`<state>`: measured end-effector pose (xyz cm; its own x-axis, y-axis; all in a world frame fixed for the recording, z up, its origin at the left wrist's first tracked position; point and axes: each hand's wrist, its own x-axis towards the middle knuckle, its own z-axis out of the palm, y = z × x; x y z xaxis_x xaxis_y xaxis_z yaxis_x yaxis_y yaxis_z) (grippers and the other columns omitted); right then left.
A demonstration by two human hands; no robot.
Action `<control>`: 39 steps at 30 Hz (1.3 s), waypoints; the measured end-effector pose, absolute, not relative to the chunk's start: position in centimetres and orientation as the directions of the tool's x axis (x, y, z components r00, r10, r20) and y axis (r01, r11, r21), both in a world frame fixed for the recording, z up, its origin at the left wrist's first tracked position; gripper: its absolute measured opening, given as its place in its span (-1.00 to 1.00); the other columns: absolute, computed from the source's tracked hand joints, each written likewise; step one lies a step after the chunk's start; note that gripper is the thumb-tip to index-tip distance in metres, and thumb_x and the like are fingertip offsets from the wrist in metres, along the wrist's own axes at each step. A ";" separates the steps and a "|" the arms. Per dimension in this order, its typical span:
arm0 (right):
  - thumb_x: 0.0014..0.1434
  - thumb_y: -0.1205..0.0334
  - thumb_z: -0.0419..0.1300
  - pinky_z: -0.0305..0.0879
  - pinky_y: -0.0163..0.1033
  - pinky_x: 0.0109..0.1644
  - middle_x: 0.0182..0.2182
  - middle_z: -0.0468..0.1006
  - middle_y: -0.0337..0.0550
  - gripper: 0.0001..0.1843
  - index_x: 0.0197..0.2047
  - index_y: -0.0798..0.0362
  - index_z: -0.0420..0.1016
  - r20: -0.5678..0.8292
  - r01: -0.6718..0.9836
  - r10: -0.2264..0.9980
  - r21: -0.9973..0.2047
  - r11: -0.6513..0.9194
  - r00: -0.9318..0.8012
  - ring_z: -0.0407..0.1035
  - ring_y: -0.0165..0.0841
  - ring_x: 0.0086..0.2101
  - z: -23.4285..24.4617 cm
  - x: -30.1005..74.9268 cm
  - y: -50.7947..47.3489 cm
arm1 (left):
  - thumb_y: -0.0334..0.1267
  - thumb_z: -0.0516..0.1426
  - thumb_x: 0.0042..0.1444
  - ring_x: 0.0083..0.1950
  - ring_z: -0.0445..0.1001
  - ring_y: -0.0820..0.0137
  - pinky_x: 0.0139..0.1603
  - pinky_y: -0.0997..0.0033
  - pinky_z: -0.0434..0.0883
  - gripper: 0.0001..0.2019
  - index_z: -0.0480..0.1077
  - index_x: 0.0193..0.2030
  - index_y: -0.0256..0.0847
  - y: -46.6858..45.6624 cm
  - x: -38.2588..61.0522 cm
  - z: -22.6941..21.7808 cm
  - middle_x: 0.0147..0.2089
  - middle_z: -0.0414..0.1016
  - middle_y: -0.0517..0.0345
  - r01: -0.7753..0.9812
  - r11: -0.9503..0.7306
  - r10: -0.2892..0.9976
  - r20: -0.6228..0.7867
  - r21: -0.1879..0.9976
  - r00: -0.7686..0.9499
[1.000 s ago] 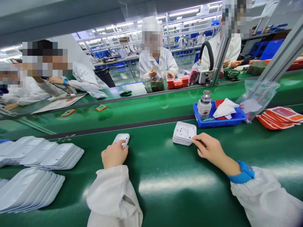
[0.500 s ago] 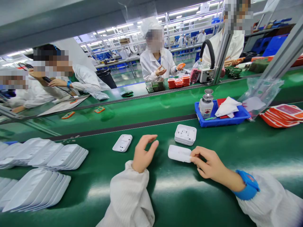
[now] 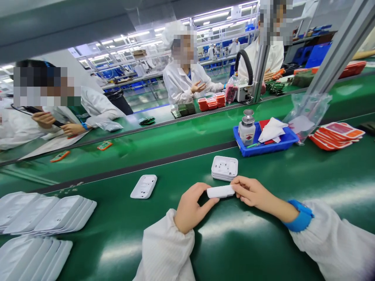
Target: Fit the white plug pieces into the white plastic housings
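Note:
Both my hands hold one flat white plastic cover [image 3: 220, 191] edge-on above the green bench [image 3: 240, 242]. My left hand [image 3: 191, 207] pinches its left end between thumb and fingers. My right hand [image 3: 252, 191], with a blue wrist strap, grips its right end. Just behind the cover sits a short stack of the same white covers [image 3: 224, 168]. A single white cover [image 3: 143, 186] lies flat on the bench to the left, apart from both hands.
Rows of silvery flat pouches [image 3: 49, 212] lie overlapped at the left. A blue tray [image 3: 265, 146] with a dispenser bottle and white cloth stands at the back right, beside red-edged cards [image 3: 336, 134]. Other people in white coats work across the conveyor [image 3: 164, 136].
My left hand let go of the single cover on the left and came across to the right. My right hand took a cover off the stack and both hands now hold it.

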<state>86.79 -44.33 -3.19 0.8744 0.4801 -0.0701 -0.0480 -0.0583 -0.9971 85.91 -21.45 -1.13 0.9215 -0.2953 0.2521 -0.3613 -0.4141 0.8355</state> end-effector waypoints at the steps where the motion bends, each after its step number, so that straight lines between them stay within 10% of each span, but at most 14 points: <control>1: 0.23 -0.25 0.08 -0.12 -0.41 -0.61 -0.58 0.18 -0.34 -0.49 -0.29 0.11 0.29 -0.068 -0.033 0.484 -0.996 -0.080 0.873 0.00 -0.52 -0.65 -3.1 86.8 -44.3 | -0.29 0.28 -0.02 -0.25 0.40 0.27 -0.20 0.41 0.29 -0.83 0.52 -0.23 -0.10 -21.5 85.8 -1.0 -0.29 0.50 0.08 -0.367 -0.411 -0.295 0.259 0.835 0.920; 14: 0.25 0.19 0.00 0.13 -0.35 -0.40 -0.40 0.43 -0.17 -0.79 -0.24 0.10 0.40 0.203 0.440 0.545 -0.828 -0.348 0.813 0.26 -0.37 -0.46 -2.9 86.7 -43.9 | -0.31 0.21 0.07 -0.34 0.37 0.31 -0.25 0.41 0.23 -0.97 0.50 -0.36 -0.12 -22.9 84.7 -1.3 -0.36 0.49 0.10 -0.365 -0.395 -0.258 0.280 0.843 0.925; 24: 0.23 0.22 0.00 0.10 -0.35 -0.40 -0.44 0.39 -0.22 -0.83 -0.26 0.09 0.37 0.182 0.428 0.567 -0.838 -0.338 0.803 0.23 -0.39 -0.48 -2.8 86.4 -43.9 | -0.33 0.09 0.18 -0.29 0.39 0.31 -0.19 0.39 0.23 -0.82 0.52 -0.34 -0.12 -22.6 84.9 -1.3 -0.31 0.52 0.08 -0.365 -0.396 -0.280 0.268 0.843 0.922; 29: 0.18 0.24 0.01 0.09 -0.34 -0.39 -0.42 0.41 -0.19 -0.83 -0.28 0.10 0.39 0.197 0.435 0.560 -0.838 -0.330 0.805 0.24 -0.37 -0.46 -2.7 86.7 -43.9 | -0.28 0.36 -0.13 -0.18 0.42 0.23 -0.09 0.32 0.28 -0.72 0.52 -0.21 -0.08 -22.8 84.8 -1.1 -0.23 0.53 0.08 -0.348 -0.405 -0.246 0.266 0.846 0.932; 39: 0.20 0.23 0.09 0.10 -0.40 -0.48 -0.56 0.33 -0.31 -0.86 -0.23 0.10 0.40 0.154 0.336 0.522 -0.901 -0.274 0.839 0.21 -0.43 -0.56 -3.1 86.4 -44.0 | -0.30 0.19 0.11 -0.01 0.38 0.17 -0.02 0.12 0.36 -0.73 0.41 -0.02 -0.14 -22.2 85.0 -2.1 -0.01 0.39 -0.02 -0.540 -0.723 -0.350 0.447 0.431 0.824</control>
<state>86.42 -43.99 -3.10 0.8391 0.5217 0.1538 0.3356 -0.2741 -0.9012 85.00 -22.21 -2.11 0.8236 -0.3496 0.4466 -0.5404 -0.7227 0.4308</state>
